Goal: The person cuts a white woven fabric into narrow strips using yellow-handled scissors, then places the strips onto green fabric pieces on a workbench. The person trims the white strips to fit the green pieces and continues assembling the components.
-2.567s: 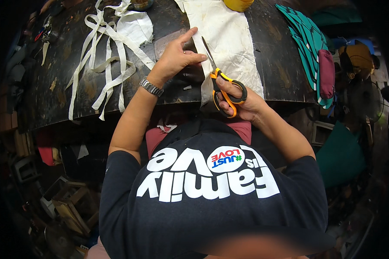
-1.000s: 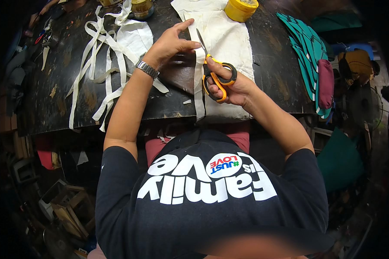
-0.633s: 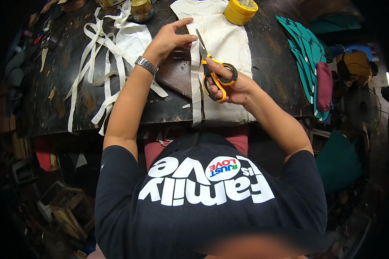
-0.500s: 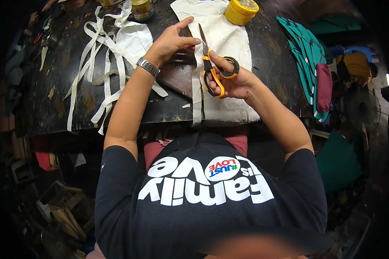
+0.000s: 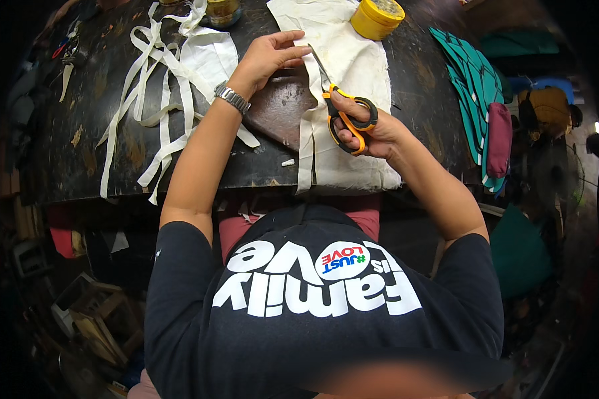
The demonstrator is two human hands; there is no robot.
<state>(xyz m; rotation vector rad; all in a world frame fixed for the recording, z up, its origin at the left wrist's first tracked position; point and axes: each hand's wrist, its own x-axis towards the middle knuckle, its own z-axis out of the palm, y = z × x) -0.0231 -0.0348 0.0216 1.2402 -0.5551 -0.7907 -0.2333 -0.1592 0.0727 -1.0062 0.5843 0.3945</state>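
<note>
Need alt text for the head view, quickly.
The right hand holds orange-and-black scissors at a white cloth on a dark table; the left hand is at the cloth's left edge. Beyond stands a round yellow container.

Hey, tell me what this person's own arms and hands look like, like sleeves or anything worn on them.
The left hand and right hand wear no gloves. A silver-coloured metal band with links, apparently a watch's, circles the left wrist; the right wrist shows nothing. The left sleeve and right sleeve are short and black, ending near the elbows.
</note>
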